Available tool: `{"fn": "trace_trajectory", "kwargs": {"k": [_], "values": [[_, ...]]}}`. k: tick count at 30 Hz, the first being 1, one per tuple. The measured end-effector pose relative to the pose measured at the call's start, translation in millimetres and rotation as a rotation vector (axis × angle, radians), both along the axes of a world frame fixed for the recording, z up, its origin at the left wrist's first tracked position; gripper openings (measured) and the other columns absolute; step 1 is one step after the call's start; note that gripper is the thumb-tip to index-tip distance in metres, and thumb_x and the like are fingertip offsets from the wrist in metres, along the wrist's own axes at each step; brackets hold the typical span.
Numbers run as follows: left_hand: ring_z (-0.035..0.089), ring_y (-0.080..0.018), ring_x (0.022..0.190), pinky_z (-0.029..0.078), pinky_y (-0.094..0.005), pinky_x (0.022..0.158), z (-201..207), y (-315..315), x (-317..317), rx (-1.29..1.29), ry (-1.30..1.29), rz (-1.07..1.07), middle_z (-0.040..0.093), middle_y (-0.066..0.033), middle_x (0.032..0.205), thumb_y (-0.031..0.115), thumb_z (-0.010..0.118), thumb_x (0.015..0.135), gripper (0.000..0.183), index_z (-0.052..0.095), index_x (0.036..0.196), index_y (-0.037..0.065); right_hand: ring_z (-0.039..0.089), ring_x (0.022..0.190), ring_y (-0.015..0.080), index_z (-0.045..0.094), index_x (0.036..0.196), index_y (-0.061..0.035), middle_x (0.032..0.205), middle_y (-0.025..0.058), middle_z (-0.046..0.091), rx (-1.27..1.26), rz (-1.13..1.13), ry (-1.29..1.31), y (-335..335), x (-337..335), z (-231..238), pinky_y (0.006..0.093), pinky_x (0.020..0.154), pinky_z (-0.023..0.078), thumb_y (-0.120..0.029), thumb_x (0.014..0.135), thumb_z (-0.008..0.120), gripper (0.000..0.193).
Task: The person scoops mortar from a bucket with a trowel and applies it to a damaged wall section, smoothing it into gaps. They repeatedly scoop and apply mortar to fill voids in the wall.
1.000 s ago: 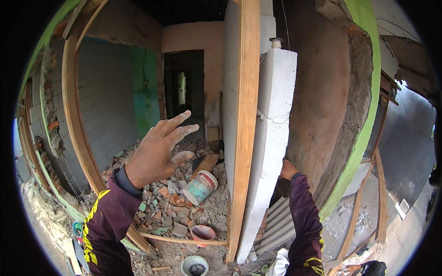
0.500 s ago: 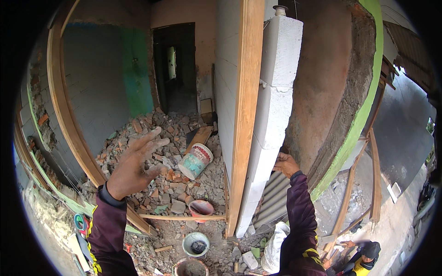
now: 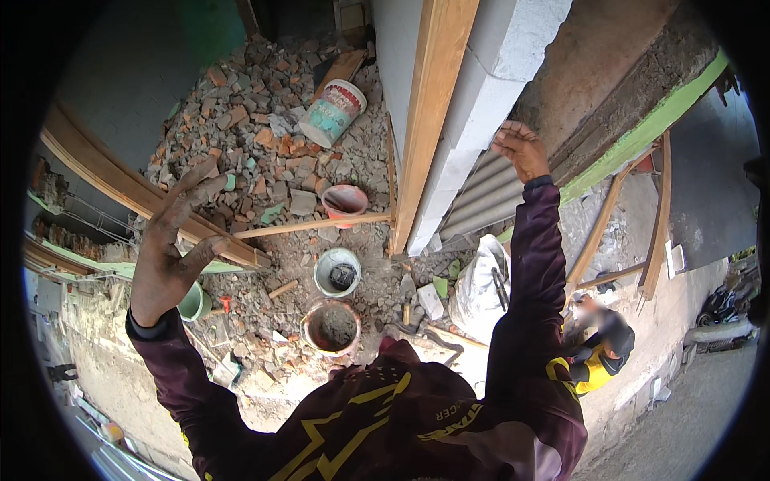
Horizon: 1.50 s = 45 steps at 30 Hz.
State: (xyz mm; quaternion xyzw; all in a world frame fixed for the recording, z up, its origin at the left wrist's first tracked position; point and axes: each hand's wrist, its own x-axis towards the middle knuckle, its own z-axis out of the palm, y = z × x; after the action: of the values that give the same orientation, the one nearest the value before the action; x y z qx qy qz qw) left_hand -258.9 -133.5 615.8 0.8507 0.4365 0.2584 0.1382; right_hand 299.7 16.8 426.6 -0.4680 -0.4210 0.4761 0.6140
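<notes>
My left hand (image 3: 172,256) is raised at the left beside the slanted wooden frame (image 3: 104,176). Its fingers are spread and nothing is in them. My right hand (image 3: 523,151) is beside the right edge of the white block wall (image 3: 513,40), with thumb and fingertips pinched together. Whatever the pinch holds is too small to make out; a faint thin line seems to run down along the blocks below it. Against the wall's left side stands a wooden post (image 3: 433,96). Grey corrugated sheet (image 3: 485,192) lies below my right hand.
Broken brick rubble (image 3: 241,136) fills the room behind a low wooden crosspiece (image 3: 313,224). On it lies a tipped paint bucket (image 3: 333,114). Nearer are a red bucket (image 3: 346,200), a pale bucket (image 3: 322,280), a mortar bucket (image 3: 311,325) and a white sack (image 3: 480,280). Another person (image 3: 601,361) crouches at right.
The view has tilted down, so my torso and more ground show and the wall's top with its spool has left the picture. My left hand appears farther left, still spread; my right stays pinched by the wall.
</notes>
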Motion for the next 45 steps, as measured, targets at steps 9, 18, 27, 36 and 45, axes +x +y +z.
{"fn": "trace_trajectory", "kwargs": {"k": [9, 18, 27, 36, 45], "values": [[0.055, -0.0215, 0.123, 0.041, -0.0359, 0.106, -201, -66, -68, -0.692, -0.719, 0.368, 0.059, -0.0084, 0.135, 0.012, 0.064, 0.096, 0.045, 0.052, 0.139, 0.002, 0.066, 0.089, 0.0176, 0.064, 0.117, 0.0000, 0.098, 0.0074, 0.068, 0.034, -0.120, -0.067, -31, -17, -27, 0.0341, 0.079, 0.058, -0.005, 0.092, 0.067, 0.026], [0.065, -0.0188, 0.105, 0.050, -0.0365, 0.088, -495, -266, -97, -1.476, -0.789, 1.001, 0.064, -0.0056, 0.130, 0.035, 0.056, 0.098, 0.049, 0.053, 0.141, 0.013, 0.066, 0.064, 0.0197, 0.068, 0.103, -0.0003, 0.075, 0.0070, 0.065, -0.946, -0.105, -0.206, -223, -108, -322, 0.0339, 0.061, 0.057, -0.022, 0.091, 0.065, 0.025], [0.061, -0.0118, 0.090, 0.047, -0.0330, 0.074, -738, -339, -125, -1.563, -0.662, 1.235, 0.067, 0.0008, 0.112, 0.026, 0.069, 0.091, 0.053, 0.052, 0.140, 0.013, 0.071, 0.097, 0.0262, 0.065, 0.120, -0.0075, 0.099, 0.0122, 0.075, -1.183, 0.474, -0.587, -450, -214, -609, 0.0365, 0.087, 0.056, -0.022, 0.081, 0.075, 0.042], [0.034, -0.0315, 0.144, 0.032, -0.0534, 0.111, -969, -269, -94, -1.461, -1.189, 1.498, 0.031, -0.0149, 0.159, 0.039, 0.074, 0.089, 0.095, 0.016, 0.158, 0.010, 0.062, 0.113, 0.0370, 0.054, 0.128, 0.0016, 0.126, 0.0251, 0.061, -0.900, 0.205, -1.007, -276, -199, -916, 0.0449, 0.092, 0.050, -0.028, 0.085, 0.074, 0.055], [0.063, -0.0127, 0.084, 0.051, -0.0282, 0.071, -1032, -210, -104, -0.937, -1.448, 1.576, 0.066, -0.0001, 0.099, 0.043, 0.064, 0.097, 0.038, 0.061, 0.116, 0.010, 0.063, 0.085, 0.0377, 0.056, 0.111, 0.0030, 0.092, 0.0231, 0.064, -0.823, 0.152, -1.225, -227, -194, -992, 0.0478, 0.072, 0.050, -0.026, 0.084, 0.068, 0.042]]}}
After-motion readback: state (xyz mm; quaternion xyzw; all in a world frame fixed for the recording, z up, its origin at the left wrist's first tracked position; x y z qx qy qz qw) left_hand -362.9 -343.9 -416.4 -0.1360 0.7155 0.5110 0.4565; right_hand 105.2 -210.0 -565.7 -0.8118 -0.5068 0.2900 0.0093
